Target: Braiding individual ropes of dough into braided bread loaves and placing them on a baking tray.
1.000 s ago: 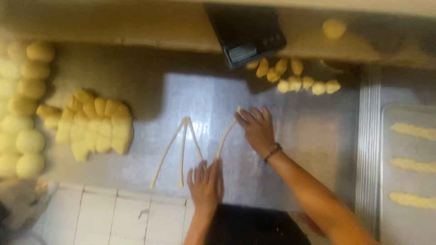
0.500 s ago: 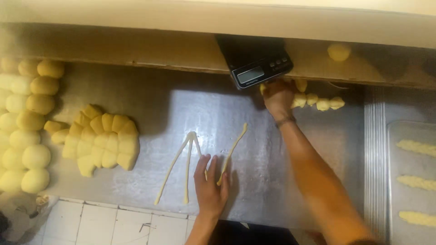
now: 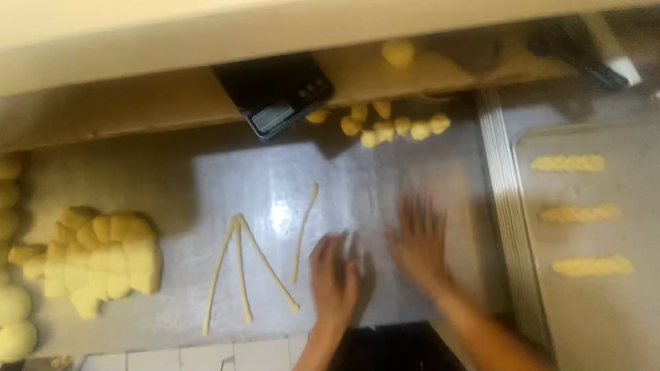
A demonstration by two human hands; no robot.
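My left hand (image 3: 333,275) lies flat on the steel counter (image 3: 227,178) with its fingers spread, just right of the dough strands. My right hand (image 3: 419,244) is flat beside it, fingers apart and blurred by motion. A pale smear (image 3: 354,246) shows between the two hands; I cannot tell what it is. Three thin dough strands (image 3: 240,268) are joined at the top and fan out toward me. A fourth strand (image 3: 302,233) lies apart, to their right, close to my left hand.
A pile of small dough pieces (image 3: 392,127) sits at the back beside a black scale (image 3: 275,96). A block of cut dough (image 3: 103,257) and dough balls (image 3: 14,323) lie at the left. On the right, a baking tray (image 3: 619,323) holds three braided pieces (image 3: 577,213).
My right hand has come back from the dough pieces near the scale and now rests on the counter beside my left hand. The view has shifted to the right.
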